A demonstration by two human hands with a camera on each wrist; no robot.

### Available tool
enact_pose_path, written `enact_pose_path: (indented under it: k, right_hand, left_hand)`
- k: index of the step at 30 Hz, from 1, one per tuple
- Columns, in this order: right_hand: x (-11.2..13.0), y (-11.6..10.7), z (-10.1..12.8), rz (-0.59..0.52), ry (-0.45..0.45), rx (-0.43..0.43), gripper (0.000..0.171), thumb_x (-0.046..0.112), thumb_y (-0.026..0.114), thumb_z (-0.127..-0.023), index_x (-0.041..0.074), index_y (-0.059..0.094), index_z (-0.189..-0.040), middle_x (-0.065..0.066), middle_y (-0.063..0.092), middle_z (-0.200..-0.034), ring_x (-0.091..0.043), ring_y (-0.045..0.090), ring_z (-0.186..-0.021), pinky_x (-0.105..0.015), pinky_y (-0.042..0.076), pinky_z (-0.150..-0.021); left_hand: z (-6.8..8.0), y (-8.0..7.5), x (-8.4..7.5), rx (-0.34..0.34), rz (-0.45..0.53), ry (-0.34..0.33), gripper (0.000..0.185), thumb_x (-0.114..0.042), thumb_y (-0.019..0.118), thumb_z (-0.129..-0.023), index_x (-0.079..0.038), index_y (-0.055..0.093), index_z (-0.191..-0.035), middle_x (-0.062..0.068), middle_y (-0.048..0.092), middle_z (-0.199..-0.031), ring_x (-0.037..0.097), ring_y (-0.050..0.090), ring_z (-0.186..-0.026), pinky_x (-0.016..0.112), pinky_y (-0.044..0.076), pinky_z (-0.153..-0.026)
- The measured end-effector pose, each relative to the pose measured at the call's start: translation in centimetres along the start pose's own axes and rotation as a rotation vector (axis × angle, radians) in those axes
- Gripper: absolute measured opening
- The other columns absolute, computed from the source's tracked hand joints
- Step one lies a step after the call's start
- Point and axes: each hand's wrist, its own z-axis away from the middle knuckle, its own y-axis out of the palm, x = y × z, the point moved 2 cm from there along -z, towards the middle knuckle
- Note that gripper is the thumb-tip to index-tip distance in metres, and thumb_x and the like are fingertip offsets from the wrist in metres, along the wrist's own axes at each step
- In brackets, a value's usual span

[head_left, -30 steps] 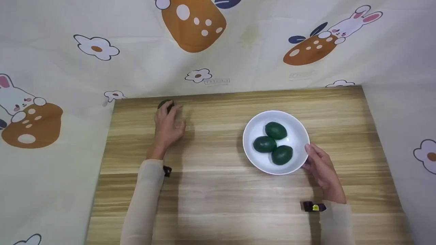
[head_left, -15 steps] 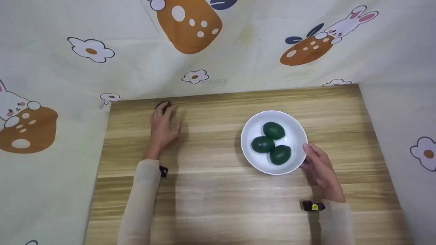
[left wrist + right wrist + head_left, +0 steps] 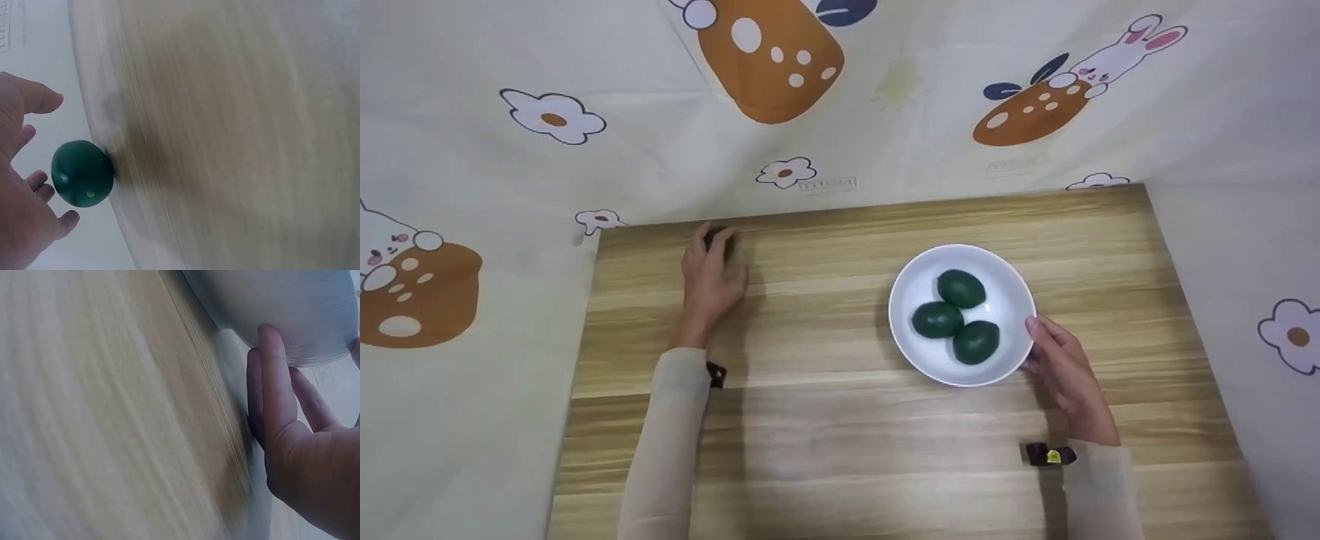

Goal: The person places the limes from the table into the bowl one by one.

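Observation:
At the table's far left, my left hand (image 3: 711, 282) reaches over a dark green avocado (image 3: 82, 173). In the left wrist view its fingers (image 3: 40, 98) are spread around the fruit, with a gap between the upper finger and the skin. The hand partly covers this avocado in the head view. On the right, my right hand (image 3: 1069, 375) grips a white bowl (image 3: 913, 355), thumb at the rim and fingers against the outer wall below. Three more avocados (image 3: 976, 343) lie together inside the bowl.
The wood-grain table (image 3: 817, 420) ends at a pale cloth wall (image 3: 645, 165) printed with rabbits and flowers, close behind the left avocado. Similar cloth hangs along the left and right sides. Dark camera mounts (image 3: 1050, 454) sit on both wrists.
My left hand has shifted slightly left and back toward me, its fingers moving to either side of the avocado. The right hand stays on the bowl; the head view has drifted slightly.

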Motion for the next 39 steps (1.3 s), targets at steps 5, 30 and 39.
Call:
enact_pose_path:
  k: [5,30,39]
  right_hand:
    - [-0.1,0.1,0.0,-0.009,-0.007,0.003,0.027,0.029,0.051,-0.112,0.02,0.073,-0.124,0.003,0.077,-0.108,-0.012,0.076,-0.095,-0.032,0.066,-0.081]
    - [-0.1,0.2,0.0,-0.009,-0.007,-0.023,0.027,0.028,0.049,-0.113,0.019,0.075,-0.119,0.001,0.077,-0.106,-0.013,0.076,-0.093,-0.034,0.066,-0.08]
    - [-0.2,0.2,-0.1,-0.012,0.0,-0.023,0.027,0.028,0.049,-0.113,0.021,0.075,-0.117,0.001,0.077,-0.105,-0.012,0.076,-0.094,-0.033,0.066,-0.08]
  left_hand:
    - [-0.7,-0.1,0.5,0.025,0.004,-0.024,0.065,-0.012,0.071,-0.095,-0.014,0.047,-0.155,0.021,0.019,-0.173,0.043,0.02,-0.161,0.066,0.014,-0.13]
    - [-1.3,0.0,2.1,-0.058,0.078,-0.074,0.05,-0.005,0.061,-0.102,-0.015,0.054,-0.15,0.02,0.035,-0.164,0.039,0.036,-0.153,0.063,0.039,-0.12]
    - [-1.1,-0.2,2.1,-0.055,0.086,-0.093,0.051,-0.004,0.064,-0.1,-0.015,0.056,-0.149,0.022,0.037,-0.163,0.042,0.037,-0.152,0.063,0.039,-0.12]
